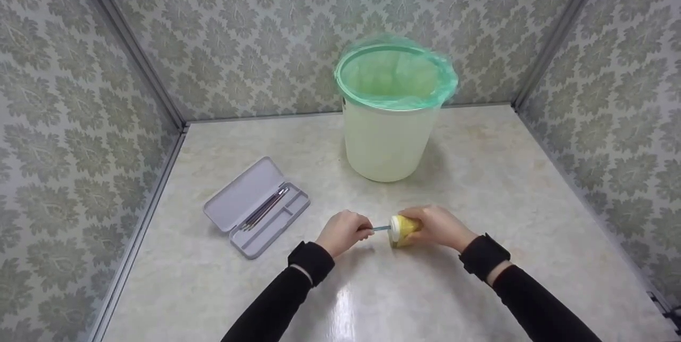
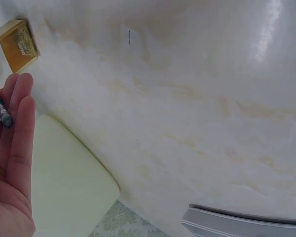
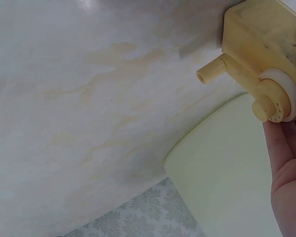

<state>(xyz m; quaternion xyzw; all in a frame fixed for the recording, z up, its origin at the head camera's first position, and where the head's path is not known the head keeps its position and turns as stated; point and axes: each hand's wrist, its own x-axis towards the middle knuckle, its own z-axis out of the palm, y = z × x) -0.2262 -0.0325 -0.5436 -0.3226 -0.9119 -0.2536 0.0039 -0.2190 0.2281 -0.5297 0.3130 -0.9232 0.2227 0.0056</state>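
Observation:
Near the front middle of the table, my left hand [image 1: 346, 231] pinches a blue-green pencil [image 1: 381, 228]. The pencil points right, its far end at the white front of a yellow crank pencil sharpener [image 1: 405, 229]; how deep it sits is hidden. My right hand [image 1: 435, 227] grips the sharpener from the right. In the left wrist view the pencil's rear end [image 2: 5, 117] shows between thumb and fingers, with the sharpener [image 2: 20, 48] beyond. The right wrist view shows the sharpener's crank handle [image 3: 212, 69], which no finger touches there, and the right hand [image 3: 290, 170] around the body.
A grey pencil case [image 1: 246, 195] lies open to the left, with several pencils [image 1: 266, 209] in one compartment. Behind the hands stands a pale bin [image 1: 387, 142] with a green liner [image 1: 396, 102] over its rim. Patterned walls [image 1: 255, 44] border the table at the back and sides.

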